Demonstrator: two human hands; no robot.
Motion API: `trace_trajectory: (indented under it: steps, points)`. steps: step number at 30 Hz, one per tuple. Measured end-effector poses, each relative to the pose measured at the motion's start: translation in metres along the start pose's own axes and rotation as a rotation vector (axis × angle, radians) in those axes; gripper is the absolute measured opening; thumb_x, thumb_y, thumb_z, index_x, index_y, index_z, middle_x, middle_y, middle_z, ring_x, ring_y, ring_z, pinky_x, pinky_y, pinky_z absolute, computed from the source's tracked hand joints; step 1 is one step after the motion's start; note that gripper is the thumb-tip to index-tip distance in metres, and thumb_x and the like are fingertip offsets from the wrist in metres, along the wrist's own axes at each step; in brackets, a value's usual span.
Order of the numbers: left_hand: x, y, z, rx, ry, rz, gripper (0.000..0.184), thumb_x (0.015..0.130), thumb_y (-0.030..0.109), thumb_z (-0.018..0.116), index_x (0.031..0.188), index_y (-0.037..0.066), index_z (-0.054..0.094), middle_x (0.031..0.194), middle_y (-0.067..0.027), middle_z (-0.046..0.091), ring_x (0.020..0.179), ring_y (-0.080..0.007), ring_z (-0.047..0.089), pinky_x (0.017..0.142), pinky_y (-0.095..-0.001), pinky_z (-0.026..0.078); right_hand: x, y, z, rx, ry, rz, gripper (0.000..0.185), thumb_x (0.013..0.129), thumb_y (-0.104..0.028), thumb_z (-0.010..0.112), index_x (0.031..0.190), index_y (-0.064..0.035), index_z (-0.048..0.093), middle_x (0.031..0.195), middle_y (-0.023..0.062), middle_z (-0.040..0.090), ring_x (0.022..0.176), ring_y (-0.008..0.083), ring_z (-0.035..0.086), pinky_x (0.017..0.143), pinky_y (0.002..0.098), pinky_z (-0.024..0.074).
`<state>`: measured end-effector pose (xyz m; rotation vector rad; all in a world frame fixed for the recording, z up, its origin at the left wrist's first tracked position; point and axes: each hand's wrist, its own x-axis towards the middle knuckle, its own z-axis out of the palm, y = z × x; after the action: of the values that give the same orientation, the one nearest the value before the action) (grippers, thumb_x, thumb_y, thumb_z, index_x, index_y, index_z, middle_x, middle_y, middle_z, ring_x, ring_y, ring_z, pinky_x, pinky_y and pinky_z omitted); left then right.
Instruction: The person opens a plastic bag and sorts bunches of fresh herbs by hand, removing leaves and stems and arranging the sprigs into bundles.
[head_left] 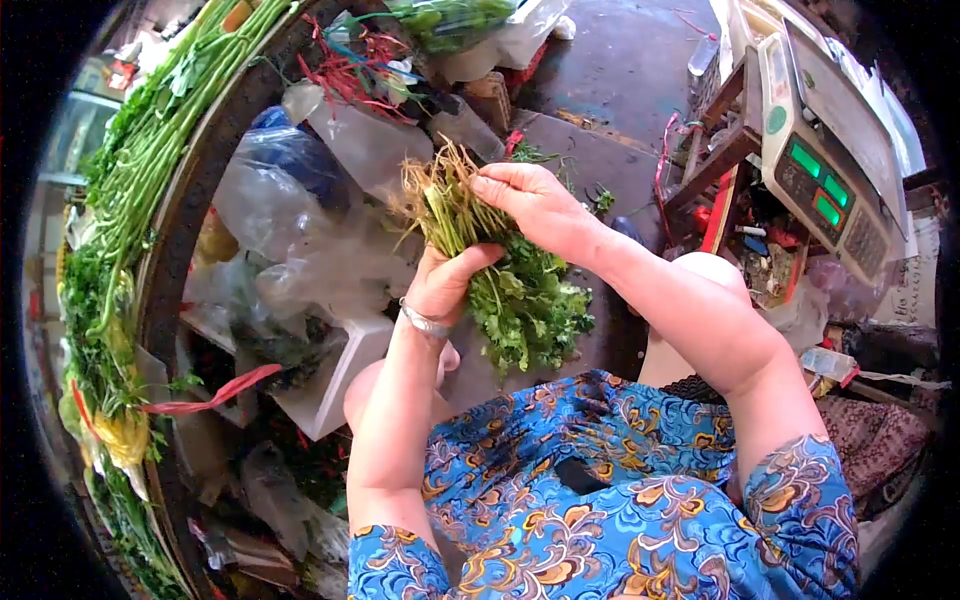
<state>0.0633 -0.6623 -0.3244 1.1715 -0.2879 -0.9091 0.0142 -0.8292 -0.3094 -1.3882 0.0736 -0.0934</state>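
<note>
A bunch of leafy herbs that looks like cilantro [530,305] is in front of me, its brown roots pointing up and its green leaves hanging down over my lap. My left hand [447,283] is wrapped around the stems from below, a silver bracelet on that wrist. With thumb and fingers pinched together, my right hand [530,200] is at the root end of the same bunch. Whatever those fingertips grip, likely roots or stems, is partly hidden by the hand itself.
A digital scale [830,160] with green digits stands on a wooden stand at the right. Long green vegetables [150,170] line a shelf along the left. Clear plastic bags [290,220], red ties [365,70] and a white foam box [345,375] lie nearby.
</note>
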Motion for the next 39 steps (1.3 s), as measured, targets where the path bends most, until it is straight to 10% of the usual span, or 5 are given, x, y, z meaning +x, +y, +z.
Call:
trace_trajectory:
  steps: [12,17,28,34,39]
  points:
    - [0.018,-0.007,0.008,0.166,0.198,0.236,0.022,0.084,0.008,0.066,0.105,0.005,0.062,0.092,0.0007,0.064,0.082,-0.012,0.06,0.072,-0.0306,0.052,0.002,-0.017,-0.01,0.18,-0.087,0.048,0.081,0.085,-0.035,0.069,0.146,-0.0065,0.023,0.135,0.0067,0.044,0.121,0.0145,0.044,0.098,0.0326,0.0386]
    - [0.019,0.006,-0.005,1.896,0.297,0.121,0.03,0.076,0.025,0.071,0.098,0.008,0.057,0.09,-0.0077,0.067,0.083,-0.0266,0.064,0.074,-0.0401,0.045,-0.005,-0.04,-0.013,-1.084,0.075,-0.581,0.11,0.053,-0.036,0.085,0.145,-0.013,0.027,0.142,0.0176,0.034,0.133,0.0372,0.03,0.108,0.0497,0.0215]
    - [0.004,-0.013,0.022,2.169,0.183,0.596,0.016,0.077,0.014,0.056,0.093,0.011,0.057,0.082,-0.0034,0.055,0.085,-0.0206,0.053,0.08,-0.0379,0.037,-0.015,-0.01,-0.017,-0.912,-0.451,0.178,0.102,0.059,-0.033,0.08,0.139,0.0039,0.029,0.116,0.0248,0.057,0.11,0.0319,0.056,0.094,0.0423,0.0426]
    - [0.001,-0.008,0.016,2.033,0.225,0.655,0.017,0.076,0.011,0.056,0.093,0.012,0.054,0.078,-0.0021,0.051,0.082,-0.02,0.053,0.082,-0.0356,0.037,-0.022,0.006,-0.006,-0.777,-0.377,0.449,0.03,0.071,-0.021,0.067,0.084,0.0056,0.059,0.084,0.0235,0.065,0.085,0.0355,0.064,0.075,0.0421,0.0507]
    - [-0.004,-0.004,0.011,2.1,0.372,0.624,0.075,0.071,0.005,0.063,0.139,0.027,0.04,0.134,-0.0081,0.044,0.129,-0.0254,0.037,0.104,-0.051,0.017,-0.025,0.018,-0.013,-0.916,-0.187,0.241,0.03,0.074,-0.023,0.064,0.089,0.0025,0.06,0.086,0.0219,0.064,0.085,0.0365,0.063,0.076,0.0424,0.0494]
